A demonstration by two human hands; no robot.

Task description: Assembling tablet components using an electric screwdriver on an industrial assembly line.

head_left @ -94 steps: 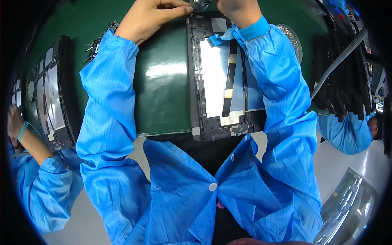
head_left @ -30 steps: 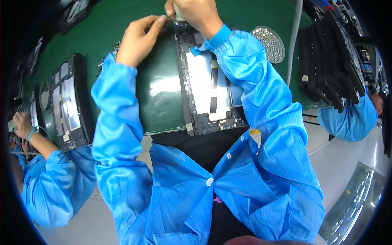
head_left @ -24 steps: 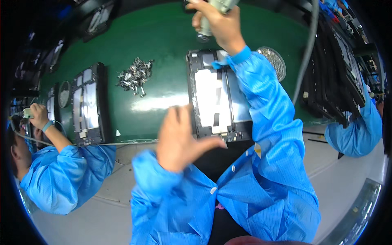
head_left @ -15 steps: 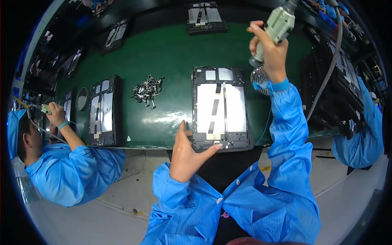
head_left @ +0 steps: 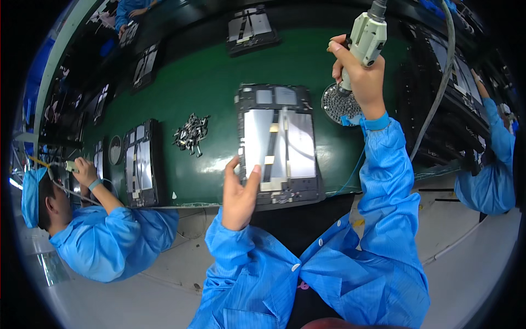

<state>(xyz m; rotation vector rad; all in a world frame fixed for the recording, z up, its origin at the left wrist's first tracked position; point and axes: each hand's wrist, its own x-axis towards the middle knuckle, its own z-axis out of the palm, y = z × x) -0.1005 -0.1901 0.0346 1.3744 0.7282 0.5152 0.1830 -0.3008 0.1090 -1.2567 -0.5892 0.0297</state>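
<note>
1. We see an opened tablet chassis (head_left: 278,145) lying flat, back side up, on the green conveyor belt (head_left: 213,82), with silver shielding and a dark ribbon cable down its middle.
2. Our left hand (head_left: 239,192) rests at the near-left corner of the chassis, fingers spread open and touching its left edge, gripping nothing.
3. Our right hand (head_left: 359,77) is raised beyond the far-right corner of the chassis and is closed around a pale electric screwdriver (head_left: 366,41) (its thick cable (head_left: 438,93) arcs off to the right).
4. The screwdriver's tip points down into a round screw dish (head_left: 337,104), which sits just beside the far-right corner of the chassis.
5. Left of the chassis, apart from it, lies a loose pile of small metal parts (head_left: 192,131).
6. Further left of the chassis a second opened tablet (head_left: 139,164) lies on the belt, with a small round dish (head_left: 115,149) just beyond it.
7. A co-worker in blue coat and cap (head_left: 93,230) sits at that second tablet, one hand (head_left: 85,170) raised and holding a small tool; whether the grip is tight we cannot tell.
8. Beyond the chassis, at the far edge of the belt, another tablet (head_left: 252,27) lies.
9. Right of the chassis, another person's blue sleeve (head_left: 487,175) reaches toward dark stacked trays (head_left: 438,109).
</note>
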